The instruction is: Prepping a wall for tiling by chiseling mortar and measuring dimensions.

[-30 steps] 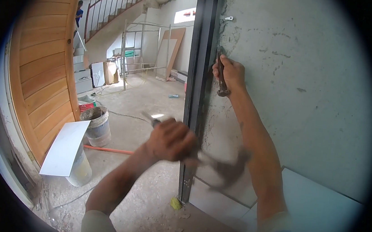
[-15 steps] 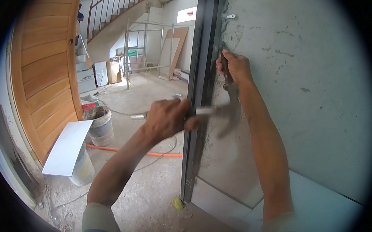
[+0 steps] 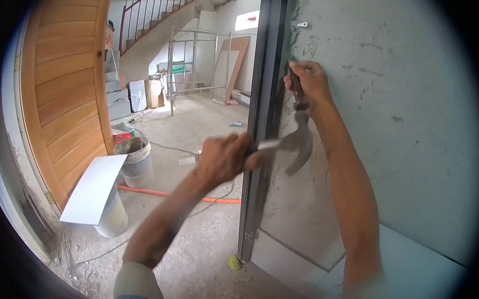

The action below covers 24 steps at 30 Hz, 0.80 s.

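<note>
My left hand (image 3: pixel 224 155) grips a claw hammer, its curved metal head (image 3: pixel 301 137) just below the struck end of a dark chisel (image 3: pixel 296 89); the hammer is slightly blurred. My right hand (image 3: pixel 313 82) is wrapped round that chisel, holding it tilted with its top toward the rough edge of the grey wall (image 3: pixel 420 127), beside a dark metal door frame (image 3: pixel 269 24). Whether the chisel's tip touches the wall is hidden by my fingers. A small white metal tab (image 3: pixel 300 24) sticks out of the wall above.
Left: wooden door (image 3: pixel 63 72), white board (image 3: pixel 92 189) on a bucket, another bucket (image 3: pixel 135 165), orange hose (image 3: pixel 165 193). Behind: scaffold (image 3: pixel 194 56), stairs (image 3: pixel 150 26), a partly hidden person (image 3: pixel 110 34). Tiles (image 3: pixel 292 254) line the lower wall; yellow lump (image 3: pixel 233 262) by the frame's foot.
My left hand and the hammer have swung upward from lower down, the head now near the chisel's end. My right hand with the chisel has shifted slightly up and right in view.
</note>
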Each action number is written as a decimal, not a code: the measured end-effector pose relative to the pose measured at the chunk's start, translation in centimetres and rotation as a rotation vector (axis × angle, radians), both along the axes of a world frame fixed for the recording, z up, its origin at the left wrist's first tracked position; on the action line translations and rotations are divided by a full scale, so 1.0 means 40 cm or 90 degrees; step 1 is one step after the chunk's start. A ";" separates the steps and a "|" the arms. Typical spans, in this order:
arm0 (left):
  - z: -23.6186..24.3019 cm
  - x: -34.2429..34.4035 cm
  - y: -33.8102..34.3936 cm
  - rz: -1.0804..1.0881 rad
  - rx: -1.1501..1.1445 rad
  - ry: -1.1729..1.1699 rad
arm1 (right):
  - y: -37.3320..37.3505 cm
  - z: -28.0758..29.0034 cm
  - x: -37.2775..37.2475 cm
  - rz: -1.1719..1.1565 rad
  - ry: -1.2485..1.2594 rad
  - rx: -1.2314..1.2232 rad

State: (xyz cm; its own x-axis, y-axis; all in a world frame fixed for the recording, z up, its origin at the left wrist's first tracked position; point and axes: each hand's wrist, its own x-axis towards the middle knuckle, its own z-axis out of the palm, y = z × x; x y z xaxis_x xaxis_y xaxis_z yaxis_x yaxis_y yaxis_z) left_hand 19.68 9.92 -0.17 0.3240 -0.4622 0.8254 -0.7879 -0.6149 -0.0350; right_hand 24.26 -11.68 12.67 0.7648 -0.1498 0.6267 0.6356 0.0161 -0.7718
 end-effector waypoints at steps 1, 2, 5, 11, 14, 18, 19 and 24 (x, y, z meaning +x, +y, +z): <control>-0.052 -0.045 0.026 -0.041 -0.064 -0.030 | 0.013 0.002 -0.054 0.042 -0.037 0.042; -0.103 -0.074 0.032 -0.096 -0.110 0.093 | 0.005 -0.013 -0.070 0.068 -0.048 0.085; -0.323 -0.157 0.073 -0.045 -0.193 0.240 | 0.003 -0.063 -0.140 0.190 0.001 0.156; -0.798 -0.307 0.112 0.108 -0.253 0.667 | 0.004 -0.275 -0.247 0.431 -0.081 0.226; -0.904 -0.331 0.159 0.150 -0.240 0.711 | 0.052 -0.439 -0.282 0.482 -0.004 0.377; -0.949 -0.356 0.171 0.200 -0.312 0.800 | 0.131 -0.818 -0.278 0.391 0.085 0.432; -0.972 -0.359 0.187 0.199 -0.314 0.752 | 0.175 -0.859 -0.319 0.135 0.182 0.224; -1.017 -0.350 0.217 0.207 -0.477 0.824 | 0.196 -1.220 -0.387 0.299 0.611 0.750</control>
State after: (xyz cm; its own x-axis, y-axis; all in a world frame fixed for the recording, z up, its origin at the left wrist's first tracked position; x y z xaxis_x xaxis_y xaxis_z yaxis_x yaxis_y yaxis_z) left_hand 5.67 18.62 -40.84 0.9844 0.1509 -0.0905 0.1358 -0.3241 0.9362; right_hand 8.77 -3.82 -36.12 0.9064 0.1710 -0.3863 -0.2920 0.9144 -0.2803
